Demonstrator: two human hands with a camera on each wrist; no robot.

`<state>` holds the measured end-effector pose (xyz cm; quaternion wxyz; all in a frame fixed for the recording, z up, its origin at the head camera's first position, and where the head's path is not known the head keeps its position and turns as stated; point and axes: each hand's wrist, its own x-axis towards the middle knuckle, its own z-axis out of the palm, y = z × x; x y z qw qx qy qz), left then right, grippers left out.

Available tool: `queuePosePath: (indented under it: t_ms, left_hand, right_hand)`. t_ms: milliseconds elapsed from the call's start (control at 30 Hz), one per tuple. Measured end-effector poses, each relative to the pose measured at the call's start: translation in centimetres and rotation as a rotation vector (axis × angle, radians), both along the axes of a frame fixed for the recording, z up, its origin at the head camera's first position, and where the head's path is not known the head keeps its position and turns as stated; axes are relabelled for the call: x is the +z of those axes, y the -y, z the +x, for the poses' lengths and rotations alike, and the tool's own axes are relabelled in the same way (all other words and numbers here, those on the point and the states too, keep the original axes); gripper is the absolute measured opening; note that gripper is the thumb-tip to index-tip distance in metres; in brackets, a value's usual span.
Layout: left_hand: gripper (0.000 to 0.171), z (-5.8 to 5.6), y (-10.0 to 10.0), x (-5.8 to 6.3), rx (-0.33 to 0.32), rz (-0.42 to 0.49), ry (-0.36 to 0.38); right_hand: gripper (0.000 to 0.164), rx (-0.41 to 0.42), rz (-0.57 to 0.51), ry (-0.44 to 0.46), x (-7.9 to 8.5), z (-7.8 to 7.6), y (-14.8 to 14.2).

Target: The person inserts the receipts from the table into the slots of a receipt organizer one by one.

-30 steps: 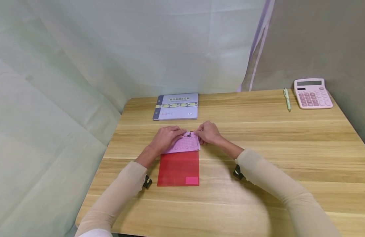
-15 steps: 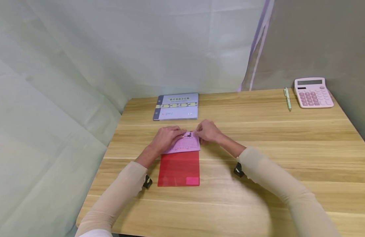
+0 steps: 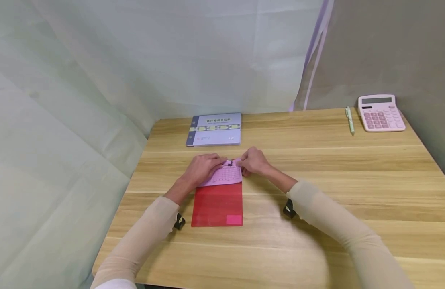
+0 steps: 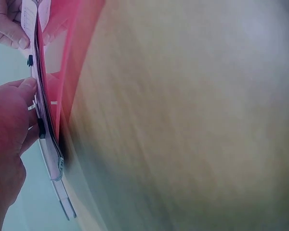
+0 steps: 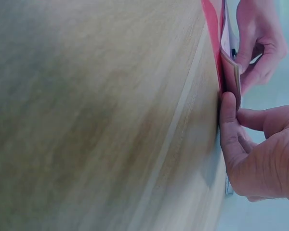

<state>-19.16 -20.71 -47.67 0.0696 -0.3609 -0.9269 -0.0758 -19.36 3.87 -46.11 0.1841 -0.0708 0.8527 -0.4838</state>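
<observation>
A small stack of pink printed slips (image 3: 227,175) lies on the upper part of a red folder (image 3: 217,206). Across the top of the slips runs a metal paper fastener with black sliders (image 3: 229,163). My left hand (image 3: 203,166) lies over the left side of the slips, its thumb and fingers pinching at the fastener bar. With thumb and fingers, my right hand (image 3: 254,161) pinches the slips by their upper right edge. In the right wrist view, the pinched edge of the slips (image 5: 231,72) stands slightly bent up from the folder. My left fingertips are partly hidden.
Behind the folder lies a blue-white account book (image 3: 215,129) with Chinese print. A green pen (image 3: 350,120) and a pink calculator (image 3: 381,113) lie at the back right of the wooden table (image 3: 298,241). Pale curtains (image 3: 222,60) hang behind and to the left.
The lower right corner of the slips bends slightly inward and upward, and my right hand shifts only a little at the edge. My left hand stays in place.
</observation>
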Motion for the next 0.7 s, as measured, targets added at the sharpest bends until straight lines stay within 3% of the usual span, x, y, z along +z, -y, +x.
queuePosePath:
  t_ms: [333,600,700]
  left_hand:
    - [0.033,-0.3,-0.4,-0.2,-0.006,0.016,-0.002]
    - [0.035,-0.8,-0.3,-0.3,0.042,0.078,0.127]
    - [0.034,-1.1,-0.1,-0.3,0.054,0.100,0.160]
  right_hand:
    - [0.015,-0.025,-0.008,-0.006,0.0,0.0,-0.2]
    - [0.019,-0.010,0.075,-0.167,0.0,0.3,-0.9]
    - [0.029,-0.022,0.093,-0.221,0.3,0.2,-1.9]
